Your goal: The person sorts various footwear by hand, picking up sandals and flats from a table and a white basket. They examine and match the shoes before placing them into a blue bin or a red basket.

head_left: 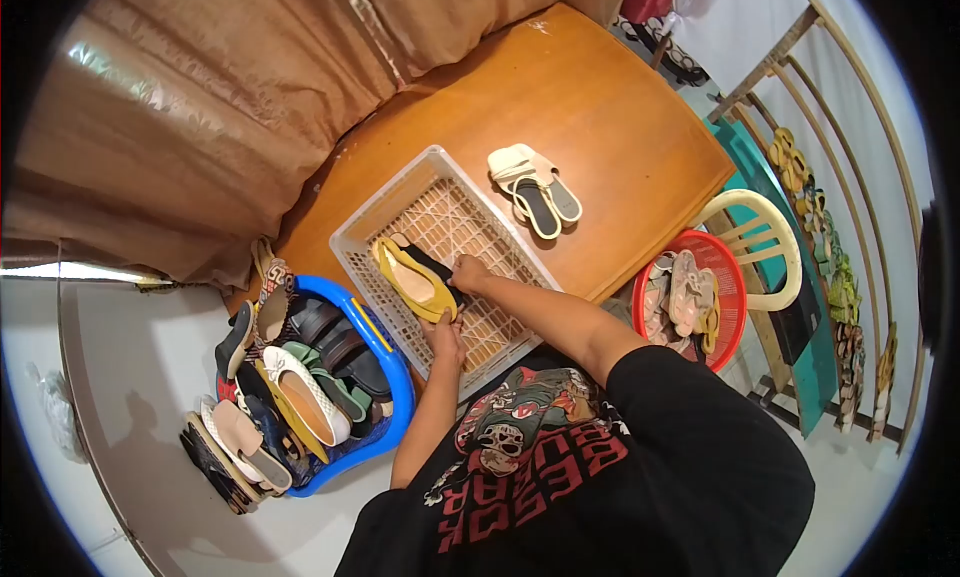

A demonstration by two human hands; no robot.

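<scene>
A yellow flat shoe (408,283) with a pale insole is held over the near-left part of a whitish plastic crate (352,239). My left hand (443,335) is closed around one end of it. Right beside it lies a dark, sole-like piece (428,259), perhaps the underside of a second shoe. My right hand (468,274) is closed at the edge of that dark piece; its fingertips are partly hidden. On the table beyond the crate rests a pair of pale yellow sandals (536,190) with dark insoles.
The crate stands on a wooden table (620,107). At left, a blue basket (400,417) overflows with shoes. A red basket (738,322) of shoes sits by a cream plastic chair (785,242) at right. Behind it stands a shoe rack (868,82). Brown curtains (230,87) hang along the far side.
</scene>
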